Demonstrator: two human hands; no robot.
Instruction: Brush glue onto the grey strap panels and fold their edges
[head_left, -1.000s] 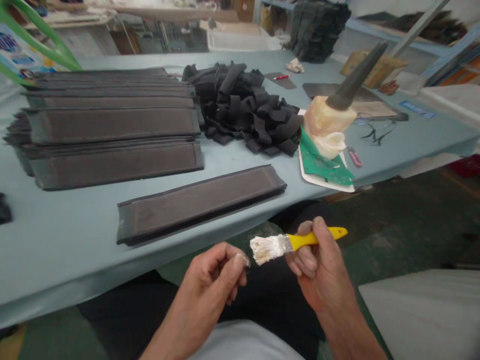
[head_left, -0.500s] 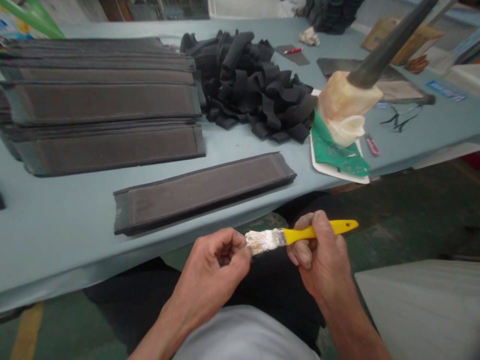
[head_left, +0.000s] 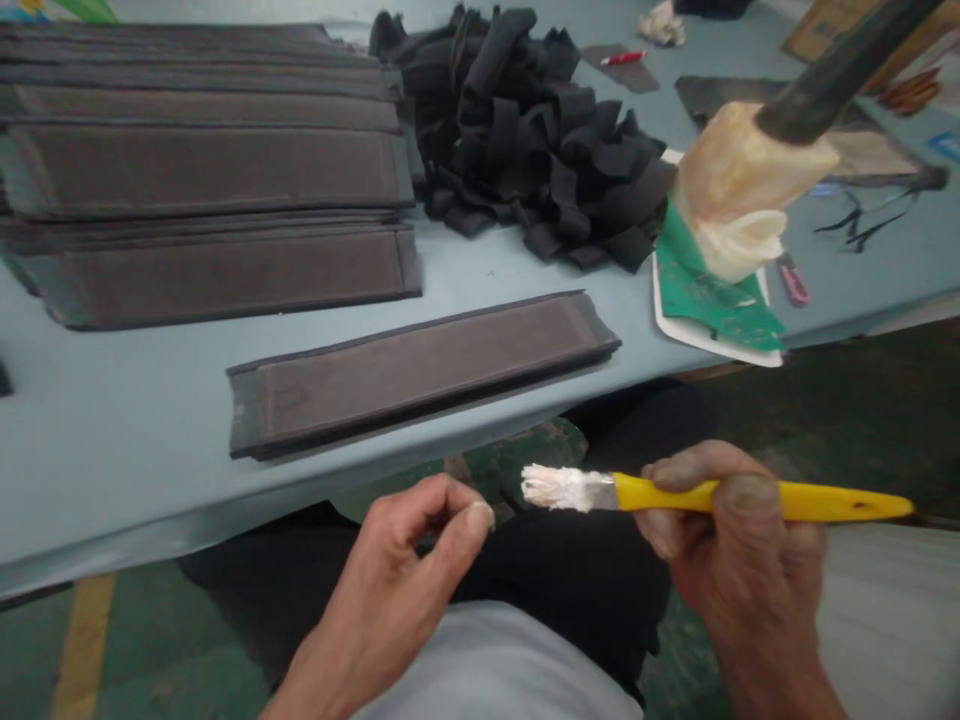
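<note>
In my right hand (head_left: pixel 739 540) is a paintbrush (head_left: pixel 675 492), gripped by its yellow handle, with white-coated bristles pointing left. My left hand (head_left: pixel 420 570) sits just left of the bristles, apart from them, thumb and fingertips pinched together; whether something tiny is between them I cannot make out. Beyond both hands, a small stack of dark rectangular fabric strips (head_left: pixel 427 370) lies at an angle near the table's front edge. To its right stands a cream-coloured, glue-smeared container (head_left: pixel 735 190) with a dark shaft rising from it, on a green sheet (head_left: pixel 720 300) over a white board.
Layered stacks of dark strips (head_left: pixel 225 170) cover the table's (head_left: pixel 135 400) left side. A heap of black bands (head_left: pixel 540 150) is at the back middle. A red pen (head_left: pixel 622 58), a pink-handled tool (head_left: pixel 793 282) and a cardboard box (head_left: pixel 832 40) lie toward the right.
The paintbrush has moved right with my right hand, so its bristles have left my left fingertips. My left hand remains pinched in about the same place. The view has tilted slightly down.
</note>
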